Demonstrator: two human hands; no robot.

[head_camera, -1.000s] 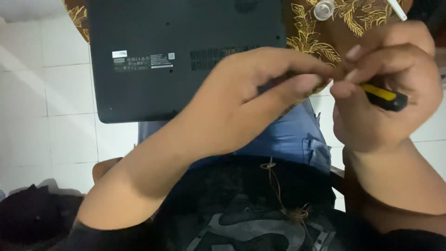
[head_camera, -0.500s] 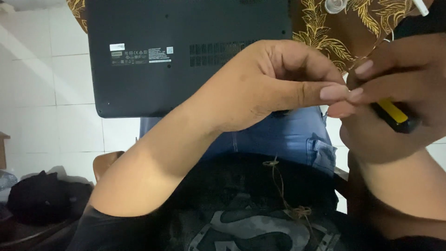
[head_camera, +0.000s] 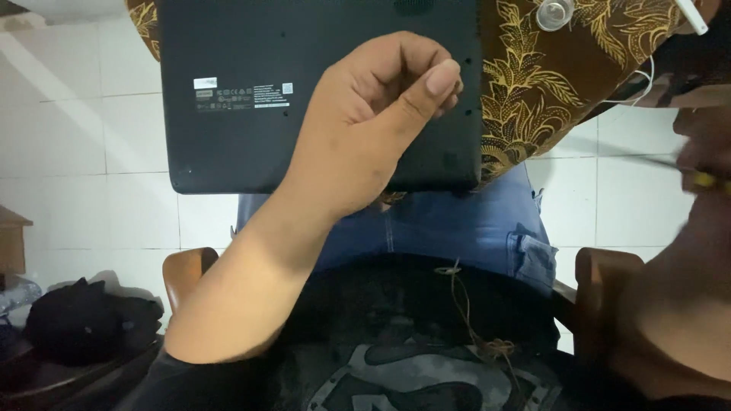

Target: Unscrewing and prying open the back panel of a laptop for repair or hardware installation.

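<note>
Laptop (head_camera: 251, 91), dark grey, lies underside up across the person's lap on a brown cloth with gold leaf pattern (head_camera: 533, 99). Its near edge overhangs the blue jeans (head_camera: 457, 228). A white label strip sits toward the left of the base; print not recorded.

Left hand (head_camera: 373, 129) is over the right half of the base, close to its right edge. Fingers curled, thumb pressed against forefinger in a pinch. Whether something small sits in the pinch: cannot tell, nothing shows between the tips.

Right hand (head_camera: 704, 164) is at the right edge of the frame, blurred. It is closed around a screwdriver with a yellow handle (head_camera: 707, 180), and a thin shaft points left from it. The tool is well apart from the laptop.

Progress, judged only: base cover is in place, no gap visible along the near or left edge. Small dark holes run down the right edge near the pinch; whether screws remain in them is too small to tell. Opening the base appears early or midway, with the cover not yet lifted.

Surroundings: a small clear round lid (head_camera: 554, 13) on the cloth at the top edge, a white earbud with cord (head_camera: 689, 15) at the top right corner, white tiled floor (head_camera: 84, 152), and a black bag (head_camera: 76, 320) lower left.
</note>
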